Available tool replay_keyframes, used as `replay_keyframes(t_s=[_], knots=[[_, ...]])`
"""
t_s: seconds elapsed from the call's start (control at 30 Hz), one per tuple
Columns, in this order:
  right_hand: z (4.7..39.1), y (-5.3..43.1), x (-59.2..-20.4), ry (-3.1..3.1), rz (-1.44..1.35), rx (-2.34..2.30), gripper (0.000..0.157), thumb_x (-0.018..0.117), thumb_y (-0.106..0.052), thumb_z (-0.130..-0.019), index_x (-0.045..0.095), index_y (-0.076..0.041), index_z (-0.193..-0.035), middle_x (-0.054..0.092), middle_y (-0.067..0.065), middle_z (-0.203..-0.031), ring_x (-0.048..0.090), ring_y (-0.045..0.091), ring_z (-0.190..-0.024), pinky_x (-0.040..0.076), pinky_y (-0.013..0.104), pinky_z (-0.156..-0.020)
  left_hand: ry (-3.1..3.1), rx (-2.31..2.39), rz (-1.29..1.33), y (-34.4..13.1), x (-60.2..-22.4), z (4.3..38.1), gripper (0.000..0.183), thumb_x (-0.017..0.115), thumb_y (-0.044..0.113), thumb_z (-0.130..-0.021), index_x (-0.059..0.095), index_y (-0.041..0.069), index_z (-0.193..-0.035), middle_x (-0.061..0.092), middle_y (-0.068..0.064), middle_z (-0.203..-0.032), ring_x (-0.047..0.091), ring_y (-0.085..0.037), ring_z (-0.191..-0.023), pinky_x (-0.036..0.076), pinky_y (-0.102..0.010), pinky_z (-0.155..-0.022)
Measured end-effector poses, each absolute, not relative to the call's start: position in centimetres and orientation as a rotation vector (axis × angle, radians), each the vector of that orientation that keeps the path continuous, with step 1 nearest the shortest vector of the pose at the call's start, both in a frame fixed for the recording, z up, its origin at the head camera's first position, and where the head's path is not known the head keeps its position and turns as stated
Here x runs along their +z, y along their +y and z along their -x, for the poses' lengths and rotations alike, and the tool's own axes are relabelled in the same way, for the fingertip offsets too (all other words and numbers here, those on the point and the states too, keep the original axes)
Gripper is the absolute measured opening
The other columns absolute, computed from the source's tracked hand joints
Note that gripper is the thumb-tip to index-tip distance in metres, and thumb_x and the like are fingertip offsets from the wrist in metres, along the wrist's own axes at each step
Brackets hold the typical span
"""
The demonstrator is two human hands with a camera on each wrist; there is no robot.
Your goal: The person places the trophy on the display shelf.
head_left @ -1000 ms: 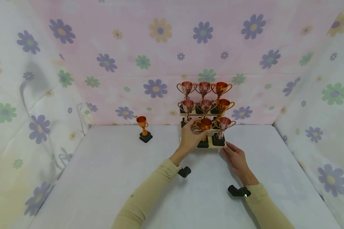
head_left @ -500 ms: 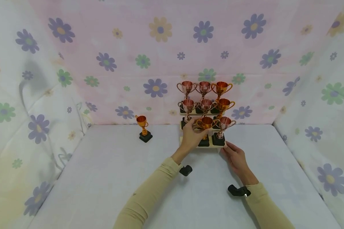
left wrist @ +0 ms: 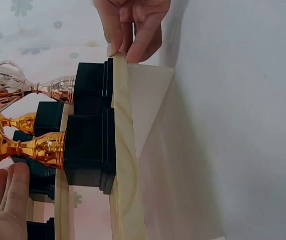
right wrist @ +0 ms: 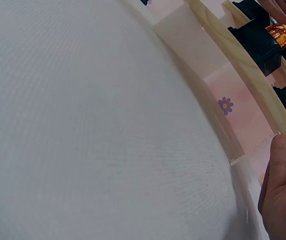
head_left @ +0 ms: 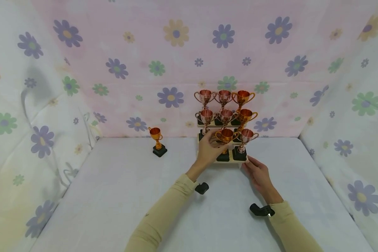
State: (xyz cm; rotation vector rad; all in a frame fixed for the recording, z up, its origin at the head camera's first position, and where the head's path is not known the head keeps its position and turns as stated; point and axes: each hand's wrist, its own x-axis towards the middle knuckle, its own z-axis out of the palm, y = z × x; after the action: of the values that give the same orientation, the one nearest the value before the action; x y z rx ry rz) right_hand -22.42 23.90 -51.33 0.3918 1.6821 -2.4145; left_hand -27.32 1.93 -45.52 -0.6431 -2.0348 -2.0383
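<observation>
In the head view my left hand (head_left: 208,150) grips the cup of a gold trophy (head_left: 226,135), whose black base (left wrist: 88,150) is upright on the lowest tier of a stepped wooden stand (head_left: 239,162). My right hand (head_left: 259,176) pinches the right end of that tier's board (right wrist: 248,75) between thumb and fingers. Beside the held trophy, to its right, is a rose-gold trophy (head_left: 247,136). Behind, the two upper tiers carry rose-gold trophies (head_left: 205,96) with a gold trophy (head_left: 246,115) at the right of each row. My left hand hides the left end of the lowest tier.
Apart from the stand, another gold trophy (head_left: 155,133) stands on the white tabletop (head_left: 113,196) to the left. Flowered cloth (head_left: 138,45) encloses the back and both sides. Clear side panels (left wrist: 150,90) support the stand's boards.
Almost nothing differs. My left hand and the gold trophy in it have shifted very slightly; my right hand keeps its hold on the board's end.
</observation>
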Motion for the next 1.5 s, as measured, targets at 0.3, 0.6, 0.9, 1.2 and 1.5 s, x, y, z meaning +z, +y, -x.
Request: replay_keyframes(t_s=[0.3,0.6,0.9,1.2,1.5], knots=[[22.6,23.7,-51.4,1.696,-0.381,-2.413,0.058,0.047,-0.013,-0.109,0.023,-0.001,-0.16,0.03,0.015,-0.162,0.061,-0.001,-0.11,0.048,0.018,-0.105,-2.147,-1.961,0.692,-1.3,-46.2,25.9,0.062,0.082,0.013,-0.087,0.053,0.004,-0.141,0.062,-0.02,-0.126,0.066,-0.036,-0.115,0.058,-0.043,-0.098],[22.6,23.5,-51.3,1.685,-0.392,-2.42,0.057,0.045,-0.013,-0.109,0.023,-0.001,-0.16,0.028,0.015,-0.163,0.061,-0.001,-0.111,0.047,0.019,-0.107,-2.248,-2.023,0.679,-5.7,-47.9,23.3,0.052,0.074,0.005,-0.093,0.054,0.006,-0.14,0.063,-0.017,-0.128,0.068,-0.031,-0.111,0.061,-0.032,-0.091],[22.4,23.5,-51.0,1.736,-0.395,-2.391,0.056,0.043,-0.014,-0.11,0.023,-0.002,-0.16,0.027,0.016,-0.164,0.06,-0.001,-0.111,0.047,0.019,-0.107,-2.496,-1.931,0.585,-11.2,-49.1,20.2,0.044,0.07,0.013,-0.098,0.055,0.009,-0.139,0.066,-0.019,-0.124,0.068,-0.025,-0.108,0.059,-0.028,-0.093],[22.2,23.5,-51.1,1.73,-0.408,-2.394,0.057,0.045,-0.015,-0.11,0.023,-0.003,-0.16,0.029,0.015,-0.163,0.06,-0.001,-0.112,0.046,0.019,-0.108,-2.509,-1.78,0.656,-17.0,-48.4,20.1,0.045,0.067,0.007,-0.098,0.052,0.004,-0.141,0.066,-0.028,-0.119,0.07,-0.03,-0.1,0.059,-0.021,-0.086],[22.1,23.6,-51.2,1.713,-0.405,-2.407,0.058,0.047,-0.017,-0.109,0.024,-0.002,-0.16,0.035,0.012,-0.157,0.061,-0.001,-0.111,0.047,0.019,-0.107,-2.393,-1.703,0.495,-21.6,-46.9,21.2,0.042,0.066,0.002,-0.097,0.054,-0.004,-0.136,0.068,-0.025,-0.112,0.071,-0.016,-0.095,0.058,-0.015,-0.081]])
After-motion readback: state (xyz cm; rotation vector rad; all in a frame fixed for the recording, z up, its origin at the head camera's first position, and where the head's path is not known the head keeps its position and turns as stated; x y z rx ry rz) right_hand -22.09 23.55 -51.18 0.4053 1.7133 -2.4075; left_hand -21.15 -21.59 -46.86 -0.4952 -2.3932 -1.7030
